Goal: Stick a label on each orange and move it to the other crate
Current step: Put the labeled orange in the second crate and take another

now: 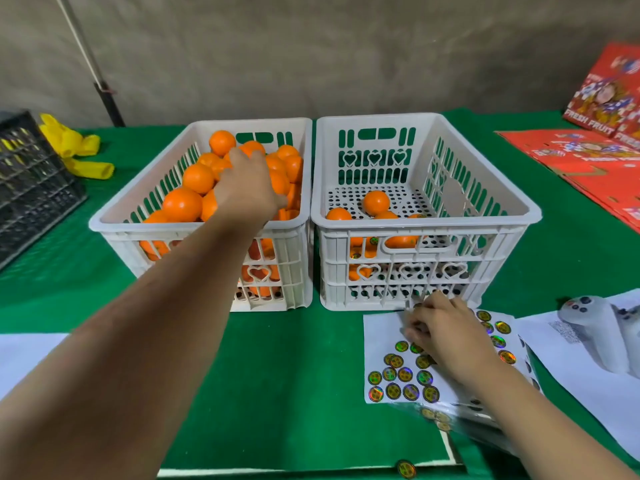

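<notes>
Two white slotted crates stand side by side on the green cloth. The left crate [114, 220] is heaped with oranges [182, 204]. My left hand [249, 181] reaches into it palm down, fingers stretched over the top of the pile. The right crate [426, 221] holds a few oranges [376, 202] on its perforated floor. In front of it lies a white sheet of round shiny labels [381, 344]. My right hand [446, 330] rests on this sheet with fingers curled, its fingertips pinching at a label near the sheet's upper left.
A white controller [595, 327] lies on papers [571, 362] at the right. Red fruit cartons [588, 161] sit at the back right, a black crate [31, 181] and yellow plastic pieces [76, 147] at the left. One loose label [406, 468] sits at the near edge.
</notes>
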